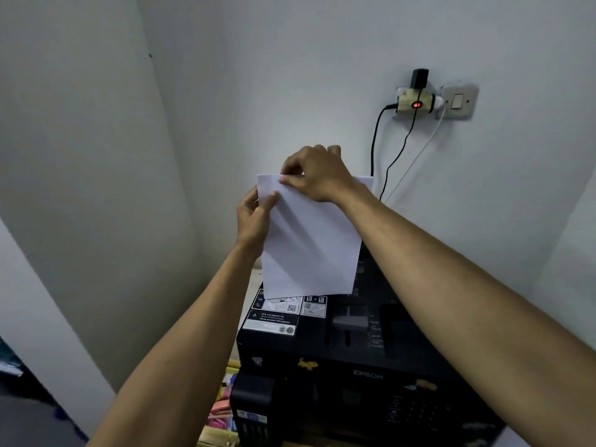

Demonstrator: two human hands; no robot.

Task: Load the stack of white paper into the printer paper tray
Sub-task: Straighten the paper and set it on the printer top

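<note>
White paper held upright by both hands above black printer.

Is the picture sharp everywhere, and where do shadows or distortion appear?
Head view: soft overall; the printer is dark and its labels are unreadable; shadows fall diagonally across the paper; wide-angle distortion stretches the forearms and bends the walls.

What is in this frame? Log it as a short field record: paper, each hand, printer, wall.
paper: white paper stack held upright above the rear of the printer, lower edge at its top
left hand: left hand grips the stack's left edge
right hand: right hand pinches the top edge
printer: black Epson printer, stickers on its front
wall: plug adapter with a red light, light switch beside it
</note>
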